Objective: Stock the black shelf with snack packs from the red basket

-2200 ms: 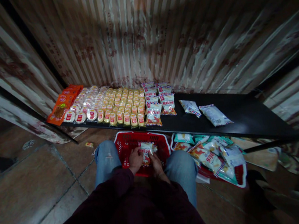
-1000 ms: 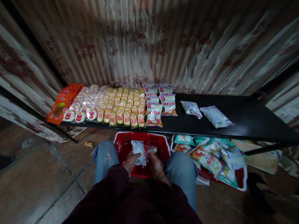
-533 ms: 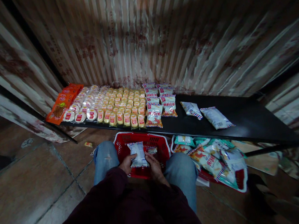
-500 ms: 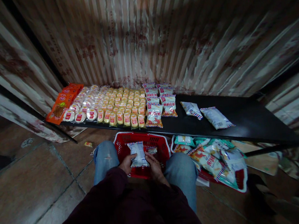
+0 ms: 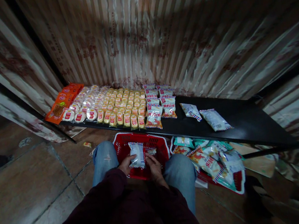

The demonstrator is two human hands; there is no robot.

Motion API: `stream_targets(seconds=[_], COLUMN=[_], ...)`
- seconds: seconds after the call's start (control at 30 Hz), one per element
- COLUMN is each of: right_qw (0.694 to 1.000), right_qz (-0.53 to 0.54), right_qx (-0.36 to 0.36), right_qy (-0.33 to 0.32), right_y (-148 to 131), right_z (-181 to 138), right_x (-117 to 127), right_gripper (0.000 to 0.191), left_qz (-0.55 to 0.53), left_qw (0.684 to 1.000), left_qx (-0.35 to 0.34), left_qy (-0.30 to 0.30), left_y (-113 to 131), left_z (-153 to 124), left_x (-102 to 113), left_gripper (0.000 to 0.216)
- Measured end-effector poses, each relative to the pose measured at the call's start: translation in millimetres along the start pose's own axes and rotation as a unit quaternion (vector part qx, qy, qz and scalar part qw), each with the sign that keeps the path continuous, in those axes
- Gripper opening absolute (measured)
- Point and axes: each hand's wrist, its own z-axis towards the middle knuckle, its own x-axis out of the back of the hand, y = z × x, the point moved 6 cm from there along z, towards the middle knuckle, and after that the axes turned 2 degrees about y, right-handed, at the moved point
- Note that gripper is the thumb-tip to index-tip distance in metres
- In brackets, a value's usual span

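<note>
Between my knees, a white snack bag [image 5: 137, 154] with striped ends is held over a red basket [image 5: 161, 143]. My left hand [image 5: 125, 165] grips the bag's left side, thumb on top. At its right edge, my right hand [image 5: 154, 166] holds it with the fingers. Inside the basket another small packet [image 5: 151, 151] shows beside the bag. On the black shelf [image 5: 246, 117] ahead, matching snack bags [image 5: 154, 115] stand in two columns, and two more bags [image 5: 215, 119] lie loose to their right.
Left of the columns sit rows of yellow-wrapped cakes [image 5: 126, 118], clear-wrapped round cakes [image 5: 80, 115] and orange packets [image 5: 62, 105]. A second red basket [image 5: 241, 180], heaped with snack bags [image 5: 209, 161], stands by my right knee. A small yellow packet [image 5: 87, 144] lies on the tiled floor.
The bag in my hands has tilted and turned slightly. My right fingers have shifted a little at its edge. The view has moved slightly; the shelf items look the same.
</note>
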Motion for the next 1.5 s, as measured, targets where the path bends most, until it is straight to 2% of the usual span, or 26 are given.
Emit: stream_targets(seconds=[0.2,0.43,0.57,0.83,1.0,1.17,1.33,1.5], right_qw=[0.999,0.999,0.998,0.996,0.997,0.994,0.994,0.997], right_qz=[-0.046,-0.037,-0.051,-0.076,-0.045,-0.059,-0.065,-0.024], right_qx=[-0.001,-0.03,-0.025,-0.014,-0.014,-0.015,-0.029,-0.031], right_qy=[-0.023,-0.013,-0.018,-0.043,-0.066,-0.089,-0.082,-0.074], right_y=[2,-1,-7,-12,-6,1,0,-10], right_z=[-3,-7,-8,-13,-12,-11,-13,-14], right_x=[-5,-7,-7,-13,-17,-16,-15,-17], right_gripper=[0.05,0.055,0.057,0.06,0.073,0.08,0.078,0.067], left_qz=[0.03,0.038,0.069,0.087,0.102,0.09,0.095,0.14], left_qw=[0.999,0.998,0.997,0.996,0.994,0.995,0.995,0.99], left_qx=[-0.035,-0.027,0.001,-0.015,-0.032,-0.027,-0.029,-0.026], left_qy=[-0.015,-0.034,-0.018,-0.006,-0.039,-0.032,0.022,-0.003], left_y=[-4,-6,-9,-10,-6,-9,-12,-12], left_z=[6,3,2,3,-2,0,3,-1], left_x=[3,-1,3,9,3,3,13,8], left_gripper=[0.057,0.056,0.058,0.063,0.057,0.067,0.07,0.059])
